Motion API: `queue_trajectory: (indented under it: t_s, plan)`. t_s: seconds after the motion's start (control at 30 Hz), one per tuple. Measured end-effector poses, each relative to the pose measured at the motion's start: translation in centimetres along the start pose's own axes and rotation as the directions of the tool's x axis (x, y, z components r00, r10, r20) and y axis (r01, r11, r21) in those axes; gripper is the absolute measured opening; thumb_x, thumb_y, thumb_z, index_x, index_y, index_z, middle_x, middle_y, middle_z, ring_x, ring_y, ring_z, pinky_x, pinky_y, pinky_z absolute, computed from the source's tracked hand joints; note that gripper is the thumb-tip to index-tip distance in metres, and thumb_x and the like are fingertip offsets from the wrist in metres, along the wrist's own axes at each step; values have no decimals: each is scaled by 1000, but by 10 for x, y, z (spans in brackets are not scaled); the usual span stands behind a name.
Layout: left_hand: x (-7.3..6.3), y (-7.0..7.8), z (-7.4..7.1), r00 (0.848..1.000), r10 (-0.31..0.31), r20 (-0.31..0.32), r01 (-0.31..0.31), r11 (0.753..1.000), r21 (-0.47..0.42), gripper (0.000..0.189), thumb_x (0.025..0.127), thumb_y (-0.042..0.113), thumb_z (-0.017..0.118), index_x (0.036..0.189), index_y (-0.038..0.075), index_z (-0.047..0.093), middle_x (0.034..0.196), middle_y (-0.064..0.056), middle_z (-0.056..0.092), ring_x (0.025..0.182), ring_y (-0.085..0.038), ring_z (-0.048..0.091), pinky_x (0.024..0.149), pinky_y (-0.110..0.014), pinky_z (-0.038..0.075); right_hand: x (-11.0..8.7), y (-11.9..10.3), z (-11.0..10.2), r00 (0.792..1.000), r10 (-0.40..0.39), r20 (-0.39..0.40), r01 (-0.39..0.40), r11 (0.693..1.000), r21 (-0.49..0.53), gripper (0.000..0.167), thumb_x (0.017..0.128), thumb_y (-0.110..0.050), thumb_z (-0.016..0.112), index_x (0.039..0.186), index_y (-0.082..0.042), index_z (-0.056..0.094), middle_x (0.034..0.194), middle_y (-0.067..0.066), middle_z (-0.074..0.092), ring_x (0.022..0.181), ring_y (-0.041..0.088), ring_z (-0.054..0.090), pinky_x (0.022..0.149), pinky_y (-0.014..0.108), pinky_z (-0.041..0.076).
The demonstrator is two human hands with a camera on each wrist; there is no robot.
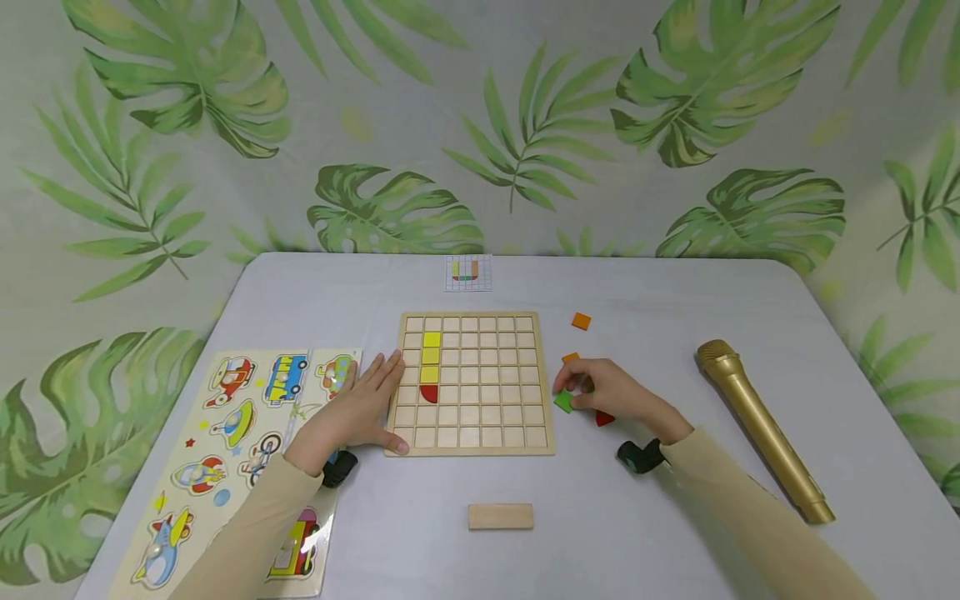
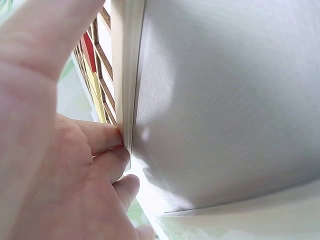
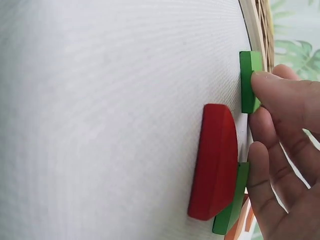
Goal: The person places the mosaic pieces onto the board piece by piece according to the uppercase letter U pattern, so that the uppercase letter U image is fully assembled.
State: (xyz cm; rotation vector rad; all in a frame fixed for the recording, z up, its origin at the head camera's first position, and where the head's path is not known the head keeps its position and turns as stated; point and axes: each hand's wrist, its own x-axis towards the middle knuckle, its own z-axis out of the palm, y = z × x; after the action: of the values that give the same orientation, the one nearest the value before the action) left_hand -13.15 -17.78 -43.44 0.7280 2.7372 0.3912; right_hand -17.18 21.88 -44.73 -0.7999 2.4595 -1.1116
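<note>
A wooden grid board (image 1: 487,392) lies mid-table, with several yellow square tiles (image 1: 431,356) in one column and a red rounded-corner tile (image 1: 429,393) just below them. My left hand (image 1: 360,408) rests along the board's left edge, fingers extended and thumb at the near corner; in the left wrist view the fingertips (image 2: 114,135) touch the wooden rim. Beside the board's right edge, my right hand (image 1: 618,392) pinches a green square tile (image 3: 250,82) between thumb and fingers. Under that hand lie a red curved-edge tile (image 3: 214,162) and a second green tile (image 3: 232,205).
Orange tiles (image 1: 581,321) lie right of the board. Behind it is a small printed pattern card (image 1: 468,273). A vehicle puzzle board (image 1: 247,433) lies under the left forearm. A plain wooden block (image 1: 500,517) sits in front, a gold microphone (image 1: 765,433) at right.
</note>
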Motion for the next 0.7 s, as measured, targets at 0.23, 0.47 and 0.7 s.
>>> queue_trajectory:
  t_s: [0.23,0.47,0.7]
  plan:
    - [0,-1,0,1000,2,-2,-2,1000,3,124,63,56,80,149,-8,17,157,-22,9,142,-43,6,108,-64,2,1,-2,-3,1000,-14,-10,15,1000,27,22,78,12,67,90,-7,67,88,0,63,80,17,56,72,27,48]
    - [1,-1,0,1000,3,-2,-3,1000,-2,124,63,56,80,149,-8,17,157,-21,8,142,-43,5,108,-64,2,2,-3,-9,1000,7,13,-8,996,86,19,79,12,64,90,-3,67,86,4,63,75,18,52,66,25,45]
    - [0,0,0,1000,4,-5,-4,1000,-2,123,63,55,80,149,-8,18,157,-22,9,142,-43,6,108,-64,3,9,-10,-12,997,59,45,-66,980,187,10,87,2,65,96,-2,67,94,8,64,78,20,53,69,25,45]
